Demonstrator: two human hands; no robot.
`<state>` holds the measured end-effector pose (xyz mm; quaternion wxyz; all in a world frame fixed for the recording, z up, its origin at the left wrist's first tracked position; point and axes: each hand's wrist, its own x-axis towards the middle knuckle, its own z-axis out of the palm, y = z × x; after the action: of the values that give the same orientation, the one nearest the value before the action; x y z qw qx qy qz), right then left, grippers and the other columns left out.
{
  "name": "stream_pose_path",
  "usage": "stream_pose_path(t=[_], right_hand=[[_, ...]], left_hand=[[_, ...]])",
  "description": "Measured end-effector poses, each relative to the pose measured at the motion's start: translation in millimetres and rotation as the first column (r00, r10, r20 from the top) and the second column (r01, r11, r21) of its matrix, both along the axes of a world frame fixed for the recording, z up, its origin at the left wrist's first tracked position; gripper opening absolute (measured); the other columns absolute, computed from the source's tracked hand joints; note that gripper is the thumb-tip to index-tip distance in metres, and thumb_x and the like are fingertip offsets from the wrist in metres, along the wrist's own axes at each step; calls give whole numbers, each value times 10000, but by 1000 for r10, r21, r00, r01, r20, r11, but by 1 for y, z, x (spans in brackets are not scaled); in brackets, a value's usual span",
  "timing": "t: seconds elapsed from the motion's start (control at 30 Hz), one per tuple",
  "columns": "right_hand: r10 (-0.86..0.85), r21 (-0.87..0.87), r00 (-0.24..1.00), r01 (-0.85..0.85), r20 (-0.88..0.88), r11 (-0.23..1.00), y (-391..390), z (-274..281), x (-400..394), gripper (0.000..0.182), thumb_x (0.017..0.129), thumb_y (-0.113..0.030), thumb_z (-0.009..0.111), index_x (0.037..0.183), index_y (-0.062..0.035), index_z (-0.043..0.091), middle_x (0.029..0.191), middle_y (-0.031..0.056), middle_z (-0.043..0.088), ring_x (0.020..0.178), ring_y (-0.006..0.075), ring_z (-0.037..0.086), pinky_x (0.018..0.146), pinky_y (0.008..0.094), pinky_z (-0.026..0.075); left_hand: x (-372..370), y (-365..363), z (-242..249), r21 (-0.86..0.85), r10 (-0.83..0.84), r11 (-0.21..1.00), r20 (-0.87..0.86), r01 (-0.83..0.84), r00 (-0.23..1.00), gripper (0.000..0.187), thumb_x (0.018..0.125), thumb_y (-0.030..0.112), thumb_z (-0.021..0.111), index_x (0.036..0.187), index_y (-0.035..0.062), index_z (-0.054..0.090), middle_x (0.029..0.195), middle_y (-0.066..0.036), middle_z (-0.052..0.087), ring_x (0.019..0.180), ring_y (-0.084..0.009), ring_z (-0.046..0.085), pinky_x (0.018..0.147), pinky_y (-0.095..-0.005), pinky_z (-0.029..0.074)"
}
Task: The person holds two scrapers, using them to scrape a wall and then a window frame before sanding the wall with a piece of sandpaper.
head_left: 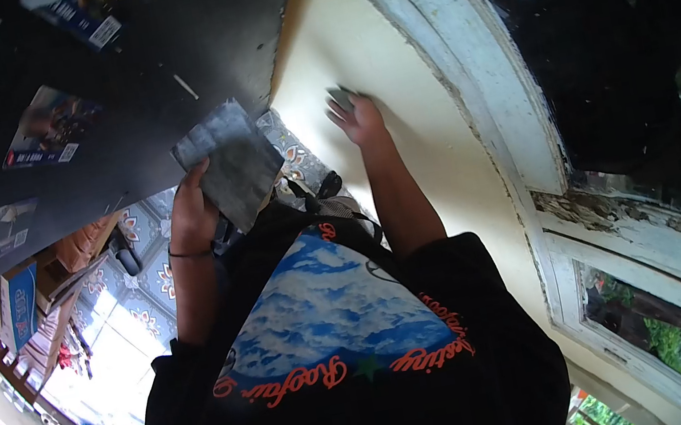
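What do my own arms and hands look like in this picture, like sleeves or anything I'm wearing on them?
Your left hand is ungloved, with a thin dark wristband below it. Your right hand is ungloved too, with no band visible. Both forearms are bare up to the plain black, short sleeves.

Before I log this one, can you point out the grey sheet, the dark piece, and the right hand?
Grey sheet [236, 165]: head view, middle of its broad face.
Dark piece [341, 100]: head view, the face showing between the fingers.
Right hand [363, 122]: head view, back of the hand.
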<state>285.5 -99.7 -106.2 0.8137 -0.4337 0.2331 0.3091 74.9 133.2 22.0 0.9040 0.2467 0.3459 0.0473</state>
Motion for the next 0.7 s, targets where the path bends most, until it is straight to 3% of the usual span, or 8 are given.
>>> stream_pose_path(t=[0.07,0.13,0.3,0.4,0.47,0.57,0.63,0.7], right_hand=[[-22,115,998,15,64,993,27,36,13,306,847,-116,361,1134,-9,378,1089,151,480,1063,308,436,887,489,358],[-90,448,996,84,-8,890,32,58,22,318,846,-92,352,1134,44,358,1139,183,441,1095,330,410,917,494,334],[-229,514,970,238,-82,824,-50,54,-30,362,833,-14,321,1186,62,296,1214,215,361,1126,350,364,965,461,298],[-372,284,918,397,-139,873,-135,48,-86,374,847,-19,289,1216,38,267,1242,212,334,1164,333,320,979,425,292],[-424,263,902,431,-88,863,-209,23,-124,343,870,-67,319,1194,45,306,1228,215,355,1148,331,341,964,413,319],[-780,-100,546,796,-305,597,-295,17,-164,309,869,-59,261,1136,51,370,1149,226,427,1064,361,433,888,450,398],[-832,-312,522,771,-189,555,-297,47,-169,290,844,-25,240,1037,96,419,1013,246,507,940,376,511,813,462,463],[-710,-477,695,589,-115,653,-299,22,-162,291,836,-31,257,1043,79,428,975,229,522,859,337,538,752,411,489]], left_hand=[[1,-7,9,-8,-51,999,-20,51,998,313,805,115,479,1086,-20,445,1060,-113,515,993,-229,493,881,-332,370],[6,-13,17,10,-65,998,-36,65,997,322,809,125,468,1095,-23,441,1073,-120,510,1006,-232,487,882,-337,370],[25,-25,22,85,-174,981,-28,176,984,323,814,128,463,1095,-29,441,1075,-123,513,998,-234,497,873,-339,380],[37,-28,21,63,-212,975,-32,214,977,321,815,130,465,1093,-29,441,1070,-122,516,984,-235,506,867,-337,386],[43,-24,13,62,-208,976,-35,210,978,322,816,132,466,1094,-28,441,1067,-121,518,977,-235,510,864,-336,389],[44,-19,2,30,-197,980,-35,198,980,318,816,132,465,1092,-25,446,1062,-118,521,976,-232,510,863,-335,389],[40,-20,-1,6,-164,986,-84,165,983,314,815,135,465,1085,-25,452,1052,-115,527,976,-230,510,860,-333,390],[34,-20,-8,5,-140,990,-87,141,986,313,815,137,465,1082,-26,454,1047,-112,530,975,-229,510,861,-332,390]])
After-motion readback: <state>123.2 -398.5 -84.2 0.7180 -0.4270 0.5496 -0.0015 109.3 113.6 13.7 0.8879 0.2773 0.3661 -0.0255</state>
